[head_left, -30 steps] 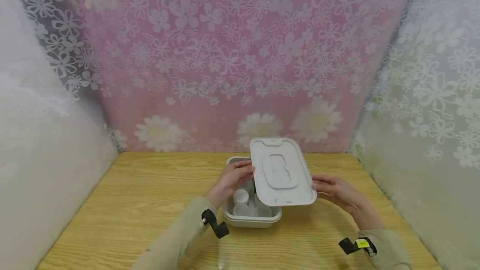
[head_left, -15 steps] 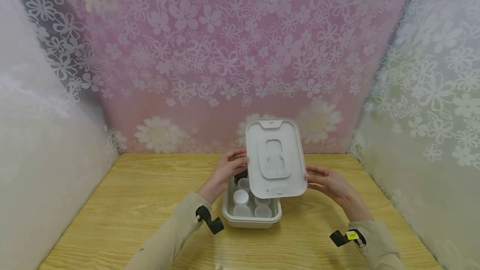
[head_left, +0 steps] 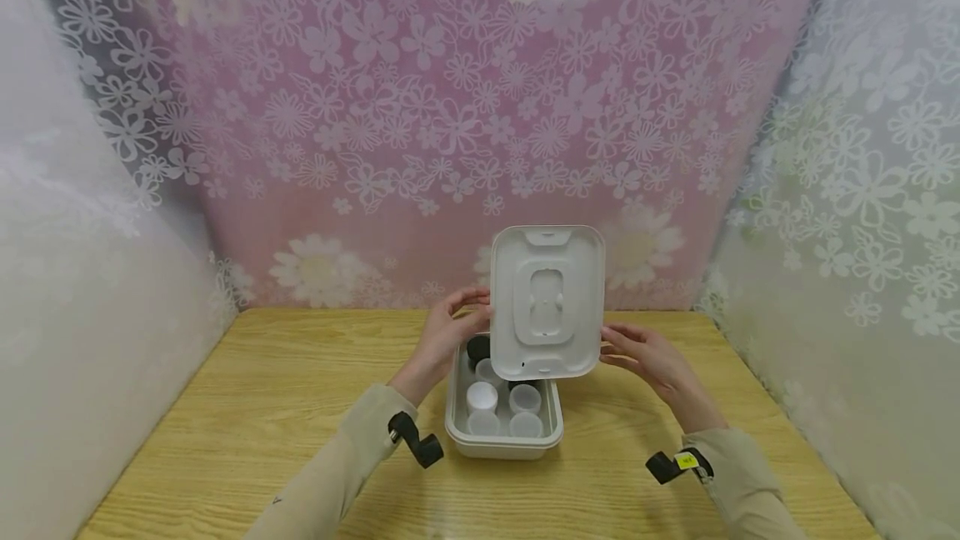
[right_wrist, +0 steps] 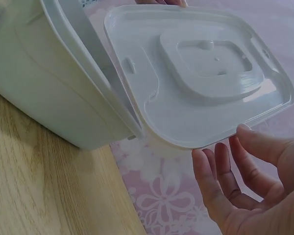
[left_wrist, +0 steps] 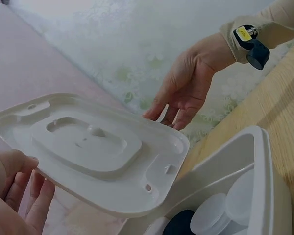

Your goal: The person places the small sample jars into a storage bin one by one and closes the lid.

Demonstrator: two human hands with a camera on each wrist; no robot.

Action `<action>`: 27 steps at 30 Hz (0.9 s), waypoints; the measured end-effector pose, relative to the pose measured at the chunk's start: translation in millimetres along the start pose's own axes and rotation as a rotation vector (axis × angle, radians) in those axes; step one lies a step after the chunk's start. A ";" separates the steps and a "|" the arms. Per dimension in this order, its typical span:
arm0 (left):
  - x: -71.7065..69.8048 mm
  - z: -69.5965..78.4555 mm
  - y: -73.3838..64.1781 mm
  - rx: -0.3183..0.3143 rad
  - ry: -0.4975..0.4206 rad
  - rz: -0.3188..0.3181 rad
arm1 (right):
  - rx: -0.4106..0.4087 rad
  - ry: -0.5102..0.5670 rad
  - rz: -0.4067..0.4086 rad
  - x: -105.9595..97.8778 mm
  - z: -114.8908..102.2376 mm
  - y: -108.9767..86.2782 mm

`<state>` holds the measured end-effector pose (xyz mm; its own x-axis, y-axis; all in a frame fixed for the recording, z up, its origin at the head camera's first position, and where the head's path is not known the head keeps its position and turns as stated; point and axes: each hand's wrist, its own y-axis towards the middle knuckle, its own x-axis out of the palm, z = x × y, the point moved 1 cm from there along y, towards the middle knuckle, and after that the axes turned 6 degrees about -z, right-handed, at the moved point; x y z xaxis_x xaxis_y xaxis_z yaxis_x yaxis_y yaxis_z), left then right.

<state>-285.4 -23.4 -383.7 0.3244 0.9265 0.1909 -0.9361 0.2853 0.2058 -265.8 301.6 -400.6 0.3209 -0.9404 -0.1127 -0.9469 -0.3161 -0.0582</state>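
Note:
A white plastic lid (head_left: 547, 298) is held up nearly upright over the back of a white storage box (head_left: 504, 447), its ridged underside facing me. My left hand (head_left: 447, 332) pinches its left edge between thumb and fingers. On the opposite edge my right hand (head_left: 651, 359) pinches it the same way, thumb on the near face in the right wrist view. Inside the box stand several small round containers, among them a white-capped one (head_left: 482, 396), a translucent one (head_left: 526, 425) and a black one (head_left: 478, 348). The lid hides the rear of the box.
The box stands on a wood-grain table (head_left: 315, 373). A pink flowered curtain (head_left: 390, 148) rises behind the table, with pale flowered sheets at left and right (head_left: 862, 273). A black strap device (head_left: 416, 440) is on each wrist.
Both hands have raised the lid and moved it slightly left, tipping it from slanted to nearly upright. More of the containers in the box now show.

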 end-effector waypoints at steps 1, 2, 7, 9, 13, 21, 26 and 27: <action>-0.4 0.4 -0.4 0.004 0.000 -0.002 | 0.000 0.009 0.000 0.0 -0.3 0.5; -0.9 0.8 -1.0 0.009 0.009 -0.004 | -0.003 0.016 -0.003 0.3 -0.8 0.8; -3.0 1.8 -3.6 0.063 0.095 -0.039 | -0.010 0.056 -0.004 1.8 -1.3 3.4; -3.5 1.6 -3.6 0.088 0.134 -0.053 | -0.012 0.075 0.001 2.0 -1.4 4.4; -4.0 1.9 -2.5 0.137 0.187 -0.067 | -0.022 0.096 -0.017 1.6 -2.9 4.6; -10.8 3.1 -4.0 0.214 0.283 -0.072 | -0.054 0.156 -0.057 2.5 -13.1 0.8; -18.5 0.5 -4.8 0.318 0.310 -0.109 | -0.079 0.233 -0.087 6.2 -16.4 1.0; -20.1 -0.2 -5.0 0.338 0.309 -0.115 | -0.080 0.256 -0.097 6.9 -16.6 1.0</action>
<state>-287.2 -43.5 -388.7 0.3200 0.9377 -0.1352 -0.7831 0.3421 0.5193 -264.9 292.7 -385.0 0.4043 -0.9031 0.1445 -0.9138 -0.4054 0.0230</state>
